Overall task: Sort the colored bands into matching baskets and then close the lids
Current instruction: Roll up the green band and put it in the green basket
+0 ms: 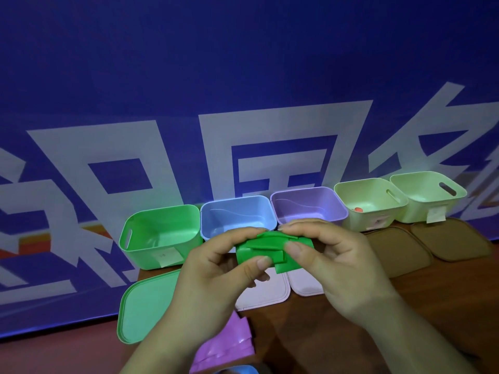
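Recorded at the far left of the row: green basket (pixel 159 233), open, paper label on its front wall, standing at the back of the table (pixel 324 333). Directly in front of it, green lid (pixel 145 306), lying flat at the table's left edge. Next along, left hand (pixel 216 271), raised above the table, thumb and curled fingers pinching the left end of a folded green band (pixel 270 252). Band held in the air between both hands, level with the basket fronts and inside none of them. Behind the band, blue basket (pixel 237 214), open, just beside the green basket. Beneath the hands, pale pink lid (pixel 267 295) and second pale lid (pixel 305 284), flat and side by side. Nearer the bottom edge, purple bands (pixel 226 344) heaped on the table, with a blue piece (pixel 243 369) barely showing below them. Right hand (pixel 332 265) pinching the band's right end, thumb on its front face, fingers curled over the top. Behind that hand, purple basket (pixel 307 203), open. Further right, first pale green basket (pixel 370 206), open, labelled, holding a small orange-red item (pixel 358 210) on its floor; then second pale green basket (pixel 429 195), open, labelled. In front of these, two brown lids (pixel 399 249), flat on the table. Behind everything, blue banner (pixel 243 76) bearing large white characters.
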A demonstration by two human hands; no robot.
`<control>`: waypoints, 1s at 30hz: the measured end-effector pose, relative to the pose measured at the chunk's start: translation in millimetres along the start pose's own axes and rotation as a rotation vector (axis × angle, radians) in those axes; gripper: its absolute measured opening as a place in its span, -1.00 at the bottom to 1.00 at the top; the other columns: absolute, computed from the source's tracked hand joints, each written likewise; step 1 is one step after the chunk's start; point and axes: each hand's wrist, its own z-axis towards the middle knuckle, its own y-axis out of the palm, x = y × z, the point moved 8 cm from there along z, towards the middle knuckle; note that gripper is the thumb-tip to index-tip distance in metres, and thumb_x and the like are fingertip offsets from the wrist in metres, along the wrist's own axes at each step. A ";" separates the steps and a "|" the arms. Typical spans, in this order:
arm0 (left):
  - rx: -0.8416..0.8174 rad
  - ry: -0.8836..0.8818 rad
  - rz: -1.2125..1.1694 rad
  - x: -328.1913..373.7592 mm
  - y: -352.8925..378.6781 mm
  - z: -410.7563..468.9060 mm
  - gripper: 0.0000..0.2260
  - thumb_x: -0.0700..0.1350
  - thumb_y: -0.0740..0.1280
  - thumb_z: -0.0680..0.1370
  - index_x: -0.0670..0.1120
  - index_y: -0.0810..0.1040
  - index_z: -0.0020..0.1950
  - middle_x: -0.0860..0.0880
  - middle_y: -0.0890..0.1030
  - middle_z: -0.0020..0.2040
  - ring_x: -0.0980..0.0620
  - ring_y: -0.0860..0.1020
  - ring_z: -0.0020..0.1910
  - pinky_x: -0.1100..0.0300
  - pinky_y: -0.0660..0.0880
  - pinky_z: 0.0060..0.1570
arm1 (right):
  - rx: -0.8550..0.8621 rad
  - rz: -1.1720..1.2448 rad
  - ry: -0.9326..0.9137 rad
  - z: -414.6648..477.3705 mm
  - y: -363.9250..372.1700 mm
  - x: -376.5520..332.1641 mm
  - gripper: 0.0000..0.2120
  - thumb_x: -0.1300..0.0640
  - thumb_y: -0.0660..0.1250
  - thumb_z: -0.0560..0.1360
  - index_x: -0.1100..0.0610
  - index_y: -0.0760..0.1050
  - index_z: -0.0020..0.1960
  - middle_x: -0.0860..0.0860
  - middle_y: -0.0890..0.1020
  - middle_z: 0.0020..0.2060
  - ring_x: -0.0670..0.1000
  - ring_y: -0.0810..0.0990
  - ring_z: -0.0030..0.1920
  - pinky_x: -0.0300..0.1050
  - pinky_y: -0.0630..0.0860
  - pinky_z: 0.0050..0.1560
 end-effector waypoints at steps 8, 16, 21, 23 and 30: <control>-0.017 -0.012 -0.061 -18.3 -11.9 6.0 -0.69 -0.22 0.51 0.38 0.00 0.69 0.09 -0.01 0.72 0.01 0.04 0.68 -0.05 0.28 0.57 -0.05 | 0.033 0.154 0.146 10.0 11.7 25.2 -0.86 0.14 0.51 0.35 -0.02 0.72 -0.10 0.01 0.74 -0.13 -0.02 0.71 -0.09 -0.20 0.60 -0.05; 0.080 -0.033 0.000 -50.4 -48.2 15.2 -0.72 -0.23 0.50 0.36 0.02 0.70 0.03 0.00 0.71 -0.02 0.06 0.67 -0.10 0.21 0.60 -0.09 | -0.010 0.292 0.381 30.9 50.4 70.7 -0.85 0.16 0.46 0.32 0.06 0.73 -0.13 0.11 0.74 -0.13 0.07 0.73 -0.10 -0.16 0.63 -0.13; 0.193 -0.149 0.049 -79.8 -87.5 31.0 -0.76 -0.37 0.45 0.41 -0.14 0.66 0.02 0.04 0.73 -0.14 0.18 0.65 -0.24 0.36 0.55 -0.18 | -0.089 0.163 0.450 56.6 84.0 106.3 -0.83 0.29 0.45 0.47 0.06 0.67 -0.01 -0.03 0.75 -0.14 -0.08 0.71 -0.10 -0.20 0.60 -0.02; 0.254 -0.202 0.164 -89.5 -111.7 40.3 -0.76 -0.38 0.45 0.44 -0.10 0.64 0.02 0.13 0.70 -0.29 0.25 0.61 -0.34 0.44 0.51 -0.26 | -0.139 0.073 0.459 69.5 97.2 123.1 -0.84 0.23 0.46 0.48 0.00 0.67 0.00 -0.12 0.73 -0.13 -0.18 0.68 -0.10 -0.27 0.56 0.00; 0.459 -0.396 0.643 -155.5 -225.6 87.6 -0.76 -0.01 0.49 0.49 0.09 0.63 0.14 0.09 0.66 -0.10 0.11 0.63 -0.20 0.23 0.49 -0.31 | -0.377 -0.565 0.354 120.3 137.1 200.5 -0.67 -0.12 0.36 0.53 -0.08 0.54 0.26 -0.18 0.55 0.22 -0.14 0.49 0.24 -0.20 0.42 0.29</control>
